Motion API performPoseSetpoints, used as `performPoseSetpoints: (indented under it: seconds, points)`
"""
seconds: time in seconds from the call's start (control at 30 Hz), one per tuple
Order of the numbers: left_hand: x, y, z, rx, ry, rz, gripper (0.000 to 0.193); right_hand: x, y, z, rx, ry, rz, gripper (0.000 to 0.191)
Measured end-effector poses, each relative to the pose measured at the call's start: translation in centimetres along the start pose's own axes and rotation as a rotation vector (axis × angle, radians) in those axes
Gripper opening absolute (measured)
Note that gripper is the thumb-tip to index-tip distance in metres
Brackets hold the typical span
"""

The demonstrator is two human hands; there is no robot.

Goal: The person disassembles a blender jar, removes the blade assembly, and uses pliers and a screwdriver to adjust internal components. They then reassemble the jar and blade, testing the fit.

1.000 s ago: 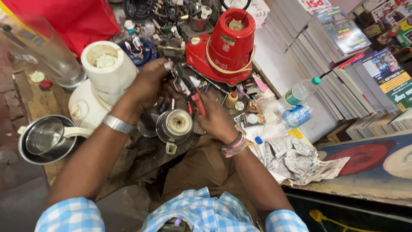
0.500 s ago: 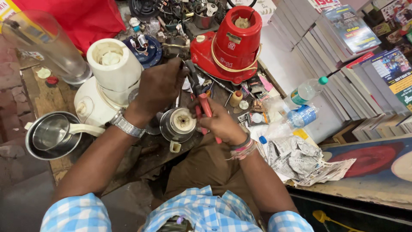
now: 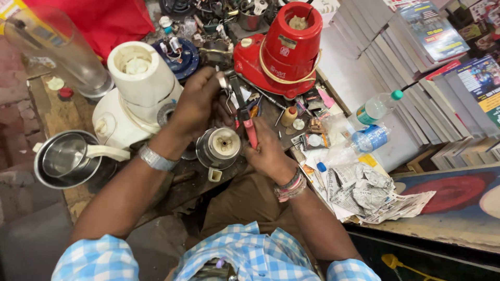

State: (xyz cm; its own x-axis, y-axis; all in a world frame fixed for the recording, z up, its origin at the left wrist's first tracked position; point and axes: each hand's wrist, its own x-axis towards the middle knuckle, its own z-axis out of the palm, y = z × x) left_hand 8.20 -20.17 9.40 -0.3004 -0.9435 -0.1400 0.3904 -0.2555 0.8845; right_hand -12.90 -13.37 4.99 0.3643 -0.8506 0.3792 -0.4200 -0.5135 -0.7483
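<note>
Right hand [image 3: 265, 151] clamped on red-handled metal pliers [image 3: 240, 112], frame centre; long axis runs up-left from grip. Left hand [image 3: 200, 101] pinches small metal part [image 3: 223, 82] at plier tip, nearer it. Small steel grinder jar [image 3: 219, 148] just below hands.

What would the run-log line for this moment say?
left hand: holds small metal part | right hand: grips red-handled pliers on it | below: steel jar | beside: white mixer base
</note>
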Motion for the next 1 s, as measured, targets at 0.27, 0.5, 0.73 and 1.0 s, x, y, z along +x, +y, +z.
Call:
performPoseSetpoints:
  seconds: [0.27,0.5,0.73,1.0]
  points:
    - [-0.8,1.0,0.4,1.27,0.162,0.957,0.023,0.2,-0.4,-0.4,0.542,-0.186,0.517,0.04]
    - [-1.1,0.2,0.6,0.212,-0.048,0.299,0.021,-0.2,-0.5,0.2,0.01,-0.065,0.039,0.046]
    - [-0.7,1.2,0.6,0.427,0.057,0.331,0.021,0.9,-0.1,-0.5,0.028,-0.055,-0.069,0.05]
    - [-2.0,0.3,0.9,0.887,0.121,0.793,0.02,-0.3,-0.8,0.0,0.045,-0.084,0.077,0.042]
